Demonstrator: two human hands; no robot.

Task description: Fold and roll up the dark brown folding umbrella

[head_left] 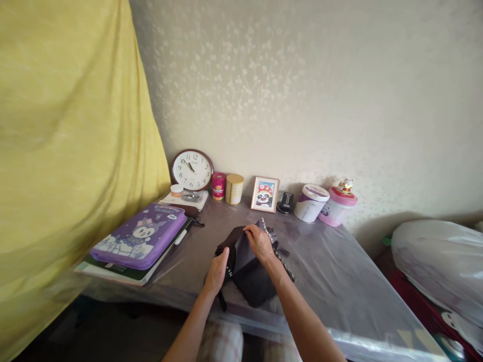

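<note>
A dark, folded fabric item [251, 274], perhaps a folding umbrella or pouch with a patterned edge, lies on the plastic-covered table [332, 271] near its front. My left hand [218, 271] grips its left end, fingers curled round the dark fabric. My right hand [259, 241] rests on top of it, fingers bent and pinching the fabric at the far edge. A dark strap hangs off the item toward the table's front edge.
A purple cartoon pencil case [141, 236] lies on books at the left. Along the wall stand a clock [192, 169], two small tins [227, 187], a panda picture frame [264, 194], a white tub [311, 202] and a pink jar [337, 206]. Yellow curtain left, bagged bundle right.
</note>
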